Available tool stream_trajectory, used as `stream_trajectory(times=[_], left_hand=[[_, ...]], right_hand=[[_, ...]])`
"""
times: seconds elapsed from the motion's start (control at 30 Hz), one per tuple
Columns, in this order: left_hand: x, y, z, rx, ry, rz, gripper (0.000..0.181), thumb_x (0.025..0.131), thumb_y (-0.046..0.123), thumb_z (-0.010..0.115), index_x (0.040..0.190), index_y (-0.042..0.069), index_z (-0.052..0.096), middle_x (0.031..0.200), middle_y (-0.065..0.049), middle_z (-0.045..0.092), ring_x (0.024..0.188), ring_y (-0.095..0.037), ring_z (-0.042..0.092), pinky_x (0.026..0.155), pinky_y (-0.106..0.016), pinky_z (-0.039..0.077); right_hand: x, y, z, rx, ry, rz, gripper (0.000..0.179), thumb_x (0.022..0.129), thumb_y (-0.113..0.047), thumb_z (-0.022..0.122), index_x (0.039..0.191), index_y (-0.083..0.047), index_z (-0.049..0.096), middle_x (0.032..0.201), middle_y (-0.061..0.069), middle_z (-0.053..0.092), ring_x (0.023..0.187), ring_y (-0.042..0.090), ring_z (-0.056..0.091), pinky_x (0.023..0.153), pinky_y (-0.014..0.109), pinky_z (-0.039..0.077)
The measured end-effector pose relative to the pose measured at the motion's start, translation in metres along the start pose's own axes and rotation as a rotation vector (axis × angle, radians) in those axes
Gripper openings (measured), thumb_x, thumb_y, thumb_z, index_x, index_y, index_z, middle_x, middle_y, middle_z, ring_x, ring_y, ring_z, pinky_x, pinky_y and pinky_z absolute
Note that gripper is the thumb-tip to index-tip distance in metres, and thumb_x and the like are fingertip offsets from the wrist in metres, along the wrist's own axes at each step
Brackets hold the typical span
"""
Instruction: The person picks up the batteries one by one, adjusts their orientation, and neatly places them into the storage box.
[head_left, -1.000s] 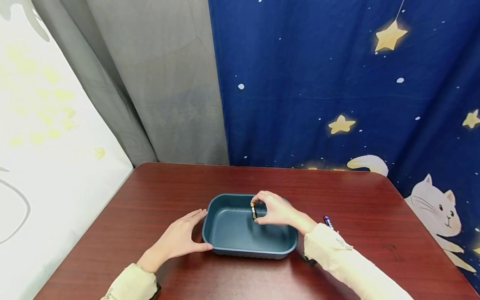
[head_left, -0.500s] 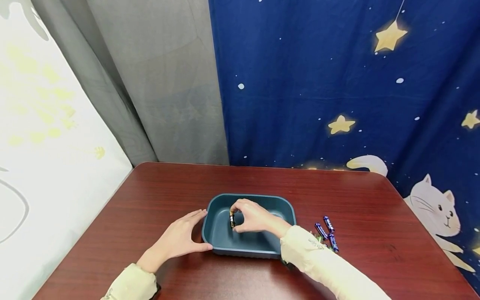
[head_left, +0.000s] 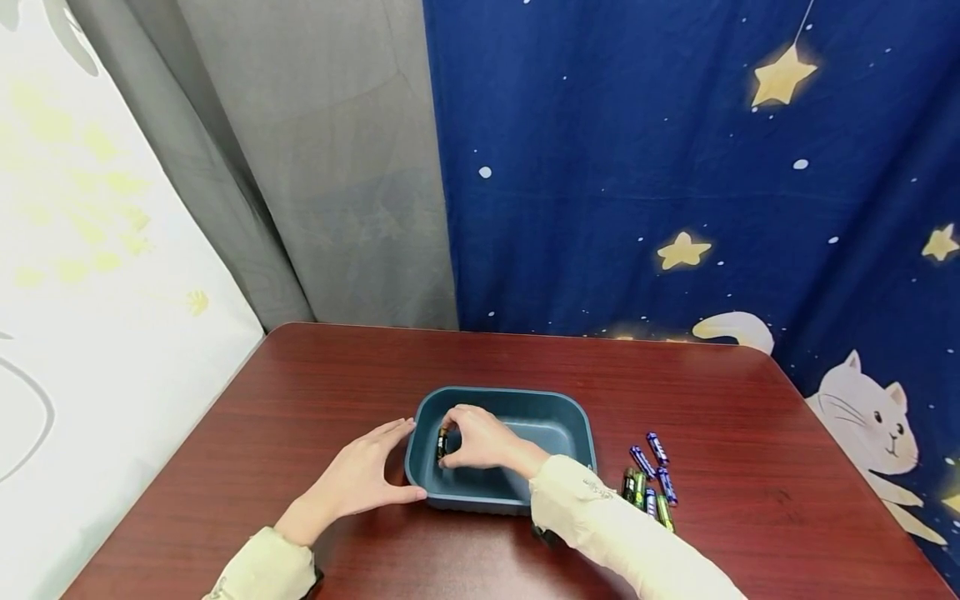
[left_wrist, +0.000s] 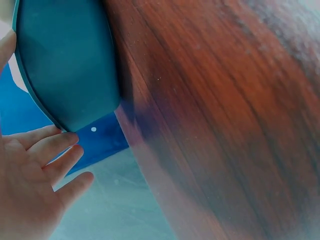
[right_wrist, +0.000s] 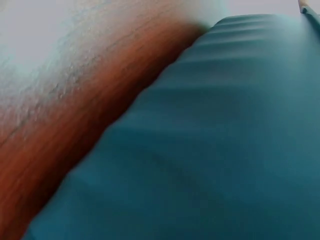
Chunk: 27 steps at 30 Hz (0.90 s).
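In the head view a dark teal rectangular tray (head_left: 553,406) stands on the table. My right hand (head_left: 482,439) reaches inside it and pinches a small dark battery (head_left: 442,444) upright between thumb and fingers, near the tray's left end. Whether the battery touches the tray floor I cannot tell. My left hand (head_left: 360,475) rests against the tray's left end, fingers and thumb spread straight. The left wrist view shows the left fingertips (left_wrist: 67,139) at the rim of the tray (left_wrist: 70,65). In the right wrist view, the outer wall of the tray (right_wrist: 210,130) fills most of the picture and hides the right hand.
Several blue batteries (head_left: 642,461) and green and dark batteries (head_left: 639,490) lie on the reddish-brown table (head_left: 337,375), right of the tray and beside the right sleeve (head_left: 600,517). Behind the table hang a grey curtain (head_left: 322,167) and a blue star-patterned curtain (head_left: 570,167).
My right hand has moved left and slightly down inside the tray with the battery. The batteries beside the sleeve have come into view. The left hand has stayed in place.
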<state>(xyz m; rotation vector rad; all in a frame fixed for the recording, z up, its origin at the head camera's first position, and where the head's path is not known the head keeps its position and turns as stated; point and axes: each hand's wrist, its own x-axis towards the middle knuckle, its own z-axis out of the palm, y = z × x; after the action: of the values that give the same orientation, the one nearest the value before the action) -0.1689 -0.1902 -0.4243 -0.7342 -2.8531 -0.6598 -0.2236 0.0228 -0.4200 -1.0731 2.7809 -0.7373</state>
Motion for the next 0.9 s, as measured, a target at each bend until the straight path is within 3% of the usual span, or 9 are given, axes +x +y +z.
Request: stream_trajectory(times=[0.23, 0.57, 0.7, 0.9], left_hand=[[0.000, -0.001, 0.001, 0.006, -0.013, -0.006, 0.088, 0.064, 0.061, 0.069, 0.134, 0.012, 0.046, 0.133, -0.007, 0.048, 0.120, -0.024, 0.046, 0.090, -0.047, 0.043], [0.000, -0.001, 0.001, 0.018, -0.012, -0.014, 0.089, 0.064, 0.060, 0.070, 0.134, 0.011, 0.045, 0.133, -0.008, 0.048, 0.121, -0.025, 0.046, 0.091, -0.047, 0.042], [0.000, -0.001, 0.001, 0.018, -0.016, -0.015, 0.089, 0.065, 0.061, 0.069, 0.134, 0.011, 0.045, 0.133, -0.008, 0.048, 0.121, -0.025, 0.045, 0.091, -0.047, 0.042], [0.000, -0.001, 0.002, 0.024, -0.009, -0.012, 0.090, 0.064, 0.062, 0.069, 0.134, 0.011, 0.046, 0.133, -0.008, 0.048, 0.122, -0.025, 0.045, 0.092, -0.046, 0.042]], right_hand=[[0.012, -0.002, 0.011, 0.018, -0.021, 0.067, 0.042, 0.066, -0.029, 0.079, 0.097, -0.006, 0.063, 0.087, -0.001, 0.059, 0.073, 0.006, 0.051, 0.067, 0.018, 0.044], [0.019, -0.001, 0.026, 0.140, 0.050, 0.185, 0.041, 0.056, -0.022, 0.084, 0.086, -0.005, 0.063, 0.080, 0.000, 0.061, 0.071, 0.009, 0.053, 0.064, 0.018, 0.043], [0.020, -0.004, 0.027, 0.098, 0.050, 0.209, 0.040, 0.056, -0.023, 0.084, 0.085, -0.006, 0.062, 0.075, -0.002, 0.057, 0.067, 0.008, 0.049, 0.061, 0.018, 0.041], [0.021, -0.012, 0.026, -0.056, 0.032, 0.190, 0.038, 0.061, -0.032, 0.083, 0.081, -0.010, 0.058, 0.072, -0.005, 0.049, 0.064, 0.007, 0.047, 0.056, 0.019, 0.040]])
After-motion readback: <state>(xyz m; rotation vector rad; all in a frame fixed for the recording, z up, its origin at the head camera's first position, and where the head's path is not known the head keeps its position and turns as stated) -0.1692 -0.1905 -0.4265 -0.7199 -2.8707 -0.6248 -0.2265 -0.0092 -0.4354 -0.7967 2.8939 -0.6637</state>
